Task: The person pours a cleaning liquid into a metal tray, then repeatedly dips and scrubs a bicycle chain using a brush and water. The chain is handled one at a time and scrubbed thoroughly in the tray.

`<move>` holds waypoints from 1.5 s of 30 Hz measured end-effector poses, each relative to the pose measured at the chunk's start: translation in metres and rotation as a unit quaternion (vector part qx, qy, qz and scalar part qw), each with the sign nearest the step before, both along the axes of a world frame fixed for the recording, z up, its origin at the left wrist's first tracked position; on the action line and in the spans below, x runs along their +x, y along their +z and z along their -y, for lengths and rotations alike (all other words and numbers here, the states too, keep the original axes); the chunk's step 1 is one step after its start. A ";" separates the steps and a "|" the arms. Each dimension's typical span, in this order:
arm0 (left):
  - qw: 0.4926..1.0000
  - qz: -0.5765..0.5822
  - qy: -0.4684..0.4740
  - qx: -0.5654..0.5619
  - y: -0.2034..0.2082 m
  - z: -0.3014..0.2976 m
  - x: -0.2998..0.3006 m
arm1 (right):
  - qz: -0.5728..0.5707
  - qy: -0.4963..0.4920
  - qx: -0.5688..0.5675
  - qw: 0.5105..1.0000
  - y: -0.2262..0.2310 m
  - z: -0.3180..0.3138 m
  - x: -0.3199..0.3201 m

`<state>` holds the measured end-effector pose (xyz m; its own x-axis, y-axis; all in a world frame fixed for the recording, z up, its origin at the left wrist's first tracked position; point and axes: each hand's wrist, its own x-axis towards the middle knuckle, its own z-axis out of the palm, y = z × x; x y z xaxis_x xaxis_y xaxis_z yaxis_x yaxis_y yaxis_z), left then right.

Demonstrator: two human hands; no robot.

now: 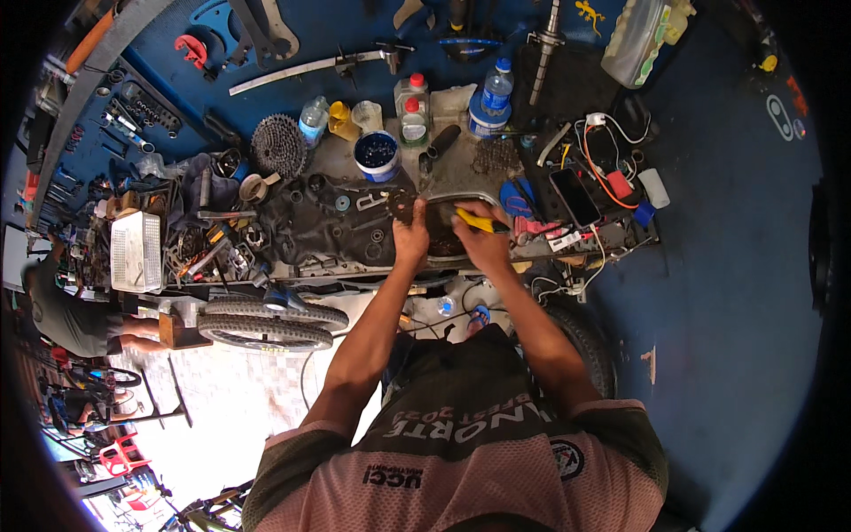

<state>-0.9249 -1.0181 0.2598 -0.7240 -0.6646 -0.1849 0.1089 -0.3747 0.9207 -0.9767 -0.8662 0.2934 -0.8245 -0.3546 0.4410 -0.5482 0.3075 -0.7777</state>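
Note:
My left hand [410, 238] is at the middle of the workbench, its fingers closed around a small dark, greasy part [402, 208] whose kind I cannot make out. Close beside it, my right hand [483, 246] grips a tool with a yellow handle [476, 220]; its working end is not clear. Both hands are over or beside a shallow metal tray [470, 194] with a dark, grimy inside. Left of my left hand, a black grimy mat [324, 235] carries several small rings and metal pieces.
Behind the hands stand a blue-and-white tub [377, 158], bottles [413, 124] and a bike cassette [279, 146]. To the right lie a phone [576, 197] and cables. Loose tools and a white basket [136, 252] crowd the left. Bicycle wheels [266, 324] sit below the bench; another person [66, 310] is at far left.

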 end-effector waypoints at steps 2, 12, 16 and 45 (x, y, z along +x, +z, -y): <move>1.000 -0.029 -0.006 -0.005 0.002 -0.007 -0.009 | 0.021 -0.042 0.022 0.999 -0.009 0.008 0.001; 0.995 -0.035 -0.003 0.095 0.017 -0.002 -0.010 | 0.072 -0.076 0.025 0.994 -0.029 -0.003 -0.013; 0.989 -0.057 -0.033 0.130 0.014 0.016 0.008 | 0.030 -0.100 0.212 0.972 -0.031 -0.025 -0.029; 0.998 -0.021 0.027 0.044 -0.007 -0.014 -0.015 | -0.003 0.016 -0.023 1.000 0.010 0.012 0.017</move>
